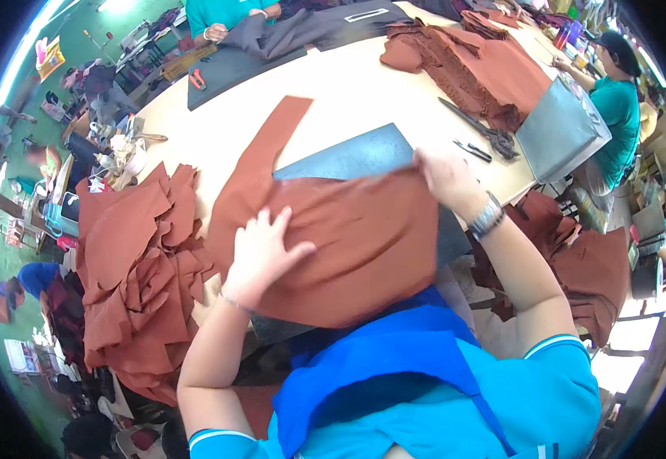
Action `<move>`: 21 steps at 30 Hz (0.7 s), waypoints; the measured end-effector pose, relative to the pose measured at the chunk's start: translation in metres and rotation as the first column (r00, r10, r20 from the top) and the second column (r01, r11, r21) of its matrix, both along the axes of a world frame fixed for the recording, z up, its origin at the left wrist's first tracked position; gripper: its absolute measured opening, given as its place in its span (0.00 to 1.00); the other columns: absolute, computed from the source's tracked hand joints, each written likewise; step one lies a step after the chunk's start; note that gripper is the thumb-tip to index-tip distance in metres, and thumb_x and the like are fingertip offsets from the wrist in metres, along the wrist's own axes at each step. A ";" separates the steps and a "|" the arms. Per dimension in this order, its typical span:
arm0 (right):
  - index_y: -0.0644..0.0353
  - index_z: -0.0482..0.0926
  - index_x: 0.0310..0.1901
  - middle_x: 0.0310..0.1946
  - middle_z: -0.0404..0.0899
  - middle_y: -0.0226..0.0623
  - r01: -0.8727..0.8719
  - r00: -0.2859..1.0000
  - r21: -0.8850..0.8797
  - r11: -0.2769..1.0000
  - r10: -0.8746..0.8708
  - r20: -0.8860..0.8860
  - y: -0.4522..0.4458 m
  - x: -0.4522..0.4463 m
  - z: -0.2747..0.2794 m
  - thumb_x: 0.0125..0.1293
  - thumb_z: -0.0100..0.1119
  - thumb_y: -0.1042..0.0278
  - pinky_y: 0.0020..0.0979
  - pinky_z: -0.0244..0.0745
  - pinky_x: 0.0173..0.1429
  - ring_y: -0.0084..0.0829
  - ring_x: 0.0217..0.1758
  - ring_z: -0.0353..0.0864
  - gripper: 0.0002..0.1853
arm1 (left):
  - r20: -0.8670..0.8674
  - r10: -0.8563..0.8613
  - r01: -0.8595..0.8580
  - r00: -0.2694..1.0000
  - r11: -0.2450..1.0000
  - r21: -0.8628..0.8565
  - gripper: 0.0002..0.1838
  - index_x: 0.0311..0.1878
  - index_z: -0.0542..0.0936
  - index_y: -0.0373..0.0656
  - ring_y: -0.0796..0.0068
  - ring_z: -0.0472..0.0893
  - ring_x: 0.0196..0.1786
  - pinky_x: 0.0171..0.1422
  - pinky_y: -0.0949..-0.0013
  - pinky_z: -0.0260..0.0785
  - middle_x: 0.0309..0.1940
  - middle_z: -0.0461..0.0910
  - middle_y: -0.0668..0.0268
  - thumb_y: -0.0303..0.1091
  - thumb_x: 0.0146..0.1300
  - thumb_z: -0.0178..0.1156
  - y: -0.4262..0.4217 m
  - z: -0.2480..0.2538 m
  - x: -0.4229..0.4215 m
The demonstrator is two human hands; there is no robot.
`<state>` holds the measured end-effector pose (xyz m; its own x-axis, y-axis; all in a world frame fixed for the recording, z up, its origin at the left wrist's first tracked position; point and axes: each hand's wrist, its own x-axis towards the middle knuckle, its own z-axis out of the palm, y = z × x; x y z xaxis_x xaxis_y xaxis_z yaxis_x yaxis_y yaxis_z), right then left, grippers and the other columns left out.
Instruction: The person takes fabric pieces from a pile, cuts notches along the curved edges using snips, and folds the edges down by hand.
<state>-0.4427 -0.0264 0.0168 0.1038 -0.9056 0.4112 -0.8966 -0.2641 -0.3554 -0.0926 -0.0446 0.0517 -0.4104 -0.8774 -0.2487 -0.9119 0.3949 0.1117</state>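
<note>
A reddish-brown sheet that looks like leather (348,245) lies rumpled in front of me, with a narrow strip reaching toward the far side. My left hand (264,252) rests flat on its left part, fingers spread and holding nothing. At the upper right corner, my right hand (449,180) pinches the sheet's edge and lifts it slightly; folds run across the middle. Beneath the sheet is a dark grey board (348,153), mostly covered, showing at the far side and to the right.
Left of me hangs a heap of brown pieces (130,268). A dark knife-like tool (471,122), a pen-like tool (474,151) and a metal box (562,130) are at the right. An orange-red cutter (197,78) lies on a dark mat (233,73). Two co-workers stand around the table.
</note>
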 end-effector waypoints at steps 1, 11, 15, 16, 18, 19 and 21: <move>0.61 0.77 0.46 0.43 0.82 0.51 0.062 0.998 -0.067 0.996 -0.060 0.035 -0.018 -0.002 0.011 0.64 0.49 0.80 0.47 0.77 0.53 0.50 0.47 0.83 0.11 | 0.126 0.003 -0.025 0.992 0.985 0.171 0.46 0.73 0.69 0.48 0.47 0.66 0.75 0.74 0.53 0.65 0.72 0.64 0.42 0.67 0.56 0.66 0.010 0.027 -0.016; 0.59 0.77 0.55 0.50 0.79 0.45 -0.190 0.978 0.057 0.980 0.184 0.094 -0.017 0.038 -0.009 0.63 0.63 0.72 0.43 0.77 0.59 0.48 0.55 0.79 0.17 | -0.289 -0.427 0.390 0.857 0.903 -0.181 0.52 0.79 0.59 0.48 0.41 0.44 0.82 0.79 0.30 0.38 0.80 0.46 0.44 0.74 0.61 0.55 0.046 -0.069 -0.062; 0.59 0.77 0.54 0.48 0.80 0.45 -0.246 0.957 0.004 0.969 0.242 0.162 -0.012 0.045 -0.022 0.64 0.62 0.73 0.42 0.77 0.59 0.48 0.53 0.80 0.16 | -0.342 -0.282 0.227 0.897 0.955 -0.193 0.48 0.79 0.59 0.45 0.38 0.45 0.81 0.76 0.26 0.39 0.80 0.46 0.41 0.68 0.65 0.54 0.081 -0.071 -0.093; 0.59 0.77 0.54 0.49 0.80 0.44 -0.262 0.953 -0.003 0.965 0.260 0.154 -0.011 0.045 -0.025 0.64 0.62 0.74 0.42 0.77 0.59 0.47 0.53 0.80 0.17 | -0.352 -0.268 0.201 0.897 0.956 -0.216 0.46 0.78 0.59 0.44 0.38 0.46 0.81 0.76 0.25 0.39 0.79 0.47 0.42 0.66 0.66 0.55 0.078 -0.065 -0.096; 0.60 0.78 0.55 0.50 0.81 0.44 -0.293 0.946 -0.016 0.956 0.293 0.140 -0.009 0.043 -0.030 0.64 0.61 0.75 0.43 0.76 0.60 0.47 0.53 0.80 0.17 | -0.403 -0.246 0.118 0.882 0.941 -0.316 0.41 0.77 0.61 0.44 0.40 0.48 0.81 0.75 0.24 0.40 0.79 0.50 0.45 0.59 0.68 0.56 0.062 -0.065 -0.097; 0.60 0.78 0.55 0.51 0.81 0.44 -0.314 0.944 -0.037 0.949 0.316 0.093 -0.008 0.041 -0.033 0.64 0.60 0.75 0.43 0.76 0.61 0.47 0.54 0.80 0.17 | -0.403 -0.215 0.041 0.890 0.917 -0.398 0.36 0.75 0.65 0.42 0.43 0.61 0.76 0.74 0.33 0.53 0.75 0.60 0.46 0.52 0.69 0.58 0.051 -0.055 -0.095; 0.61 0.78 0.56 0.53 0.82 0.44 -0.359 0.933 -0.082 0.930 0.360 0.000 -0.009 0.039 -0.037 0.65 0.58 0.76 0.43 0.75 0.62 0.47 0.55 0.80 0.18 | -0.578 -0.158 -0.069 0.801 0.934 -0.352 0.26 0.66 0.75 0.43 0.52 0.76 0.63 0.65 0.49 0.70 0.61 0.76 0.52 0.42 0.68 0.61 0.021 -0.070 -0.085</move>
